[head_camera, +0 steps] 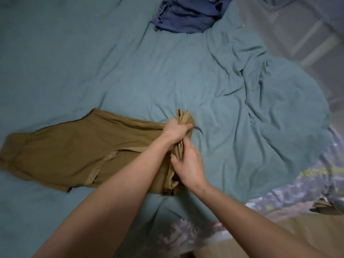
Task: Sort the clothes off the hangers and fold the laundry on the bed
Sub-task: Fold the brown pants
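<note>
At the centre of the frame both hands are locked onto the olive-brown garment (78, 151), which lies spread across the teal bedsheet (130, 71) and runs out flat toward the left edge. The left hand (176, 130) sits higher, fingers curled tight round a bunched, ribbed end of the cloth that pokes up just above the knuckles. The right hand (188, 164) is just below it, thumb and fingers gripping the same gathered edge, the two hands nearly touching. A strip of ribbed trim runs diagonally down the flat part of the garment, lower centre-left. Up at the top centre, well apart from the action, a dark blue garment (188, 13) lies crumpled on the sheet. Over in the lower right, the sheet rumples up against a patterned purple-and-white fabric (316, 185); it's blurred, so the print can't be made out.
</note>
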Tool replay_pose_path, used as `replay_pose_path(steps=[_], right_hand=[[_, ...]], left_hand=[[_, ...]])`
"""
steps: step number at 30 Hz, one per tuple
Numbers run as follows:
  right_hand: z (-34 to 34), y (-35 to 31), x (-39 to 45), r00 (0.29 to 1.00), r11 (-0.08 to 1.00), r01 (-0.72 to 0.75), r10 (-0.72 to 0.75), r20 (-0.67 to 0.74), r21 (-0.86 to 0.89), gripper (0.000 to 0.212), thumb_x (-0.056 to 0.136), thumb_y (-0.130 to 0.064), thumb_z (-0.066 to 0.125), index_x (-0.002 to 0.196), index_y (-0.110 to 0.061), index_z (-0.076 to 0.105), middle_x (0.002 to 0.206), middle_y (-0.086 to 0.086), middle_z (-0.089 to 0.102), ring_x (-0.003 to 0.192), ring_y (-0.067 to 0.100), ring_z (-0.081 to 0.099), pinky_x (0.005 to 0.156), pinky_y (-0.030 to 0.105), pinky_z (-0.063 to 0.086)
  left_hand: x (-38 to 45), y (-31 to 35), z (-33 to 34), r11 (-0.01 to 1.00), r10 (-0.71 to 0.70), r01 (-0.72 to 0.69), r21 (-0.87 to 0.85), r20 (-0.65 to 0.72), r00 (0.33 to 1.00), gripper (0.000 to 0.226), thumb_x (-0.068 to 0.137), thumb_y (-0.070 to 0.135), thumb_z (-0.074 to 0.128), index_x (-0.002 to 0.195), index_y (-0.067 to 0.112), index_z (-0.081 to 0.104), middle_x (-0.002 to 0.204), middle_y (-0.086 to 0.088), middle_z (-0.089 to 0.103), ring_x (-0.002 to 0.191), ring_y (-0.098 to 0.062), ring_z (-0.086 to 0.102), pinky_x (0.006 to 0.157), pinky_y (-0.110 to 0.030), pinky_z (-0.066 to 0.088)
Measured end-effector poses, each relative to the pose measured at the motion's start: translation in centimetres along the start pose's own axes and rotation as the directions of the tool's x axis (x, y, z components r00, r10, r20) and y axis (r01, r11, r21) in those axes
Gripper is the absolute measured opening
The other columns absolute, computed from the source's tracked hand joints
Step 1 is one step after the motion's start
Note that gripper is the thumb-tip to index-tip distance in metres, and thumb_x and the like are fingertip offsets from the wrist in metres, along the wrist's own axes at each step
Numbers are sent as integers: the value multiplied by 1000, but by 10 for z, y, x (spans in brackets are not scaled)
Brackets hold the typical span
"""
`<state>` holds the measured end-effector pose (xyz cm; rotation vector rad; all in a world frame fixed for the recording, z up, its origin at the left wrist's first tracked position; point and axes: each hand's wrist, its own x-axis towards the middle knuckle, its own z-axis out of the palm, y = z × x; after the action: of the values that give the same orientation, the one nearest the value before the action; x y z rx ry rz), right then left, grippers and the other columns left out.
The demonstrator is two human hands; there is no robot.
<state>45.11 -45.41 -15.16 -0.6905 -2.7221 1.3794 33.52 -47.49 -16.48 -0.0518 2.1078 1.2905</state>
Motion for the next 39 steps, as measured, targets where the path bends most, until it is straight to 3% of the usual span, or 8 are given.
replay_pose_path(steps=[5,13,16,21,30,33,37,39], right_hand=[[52,-65,-9,989,989,50,-29,144,-142,78,79,-17,61,147,-27,26,133,-1,42,114,26,54,93,39,46],[184,-172,-26,969,964,95,-32,246,-250,64,79,-15,59,138,-25,35,126,-2,50,116,22,53,92,35,44],[244,-212,-30,962,962,113,-44,268,-249,53,80,-14,58,129,-23,38,120,-1,52,112,22,54,87,36,46],[337,-258,-17,955,959,164,-96,282,-231,55,80,-10,57,130,-20,38,117,3,59,107,25,57,84,36,48],[454,-293,16,942,972,210,-171,289,-109,51,82,-8,57,131,-14,46,113,6,60,105,24,56,90,33,46],[481,-289,33,893,979,196,-159,421,-46,56,84,-14,58,138,-16,44,123,6,61,112,24,56,98,29,41],[484,-274,53,799,989,136,-76,596,-57,51,89,-28,61,138,-18,48,130,4,61,119,22,55,101,25,39],[475,-267,62,778,987,161,-121,617,-10,35,93,-28,57,127,-19,58,121,1,66,112,17,59,95,23,40]], left_hand=[[7,-26,-114,999,19,-17,29,-74,997,23,92,25,61,99,5,71,103,-17,71,101,-29,66,95,-45,51],[12,-98,-303,996,28,-37,-80,-120,992,31,83,35,63,99,10,71,106,-12,71,104,-27,66,100,-46,48],[13,-124,-369,994,22,-34,-104,-116,993,18,93,24,59,101,12,69,108,-12,70,106,-26,65,102,-45,47],[39,-179,-457,997,32,-43,-67,-157,987,26,96,22,55,113,6,66,112,-12,68,108,-27,63,102,-45,46],[86,-233,-553,987,-8,-27,-160,-210,978,15,95,20,60,93,8,69,95,-13,72,89,-27,70,90,-43,55],[97,-248,-566,972,-59,3,-234,-236,970,14,96,18,58,94,8,67,88,-8,71,81,-21,68,85,-38,56],[100,-294,-567,990,-139,120,-81,-306,942,29,91,41,59,91,15,71,91,-4,73,92,-24,68,92,-42,53],[88,-297,-558,991,-133,122,-54,-345,929,30,92,40,58,97,12,67,94,-3,71,93,-23,66,89,-35,52]])
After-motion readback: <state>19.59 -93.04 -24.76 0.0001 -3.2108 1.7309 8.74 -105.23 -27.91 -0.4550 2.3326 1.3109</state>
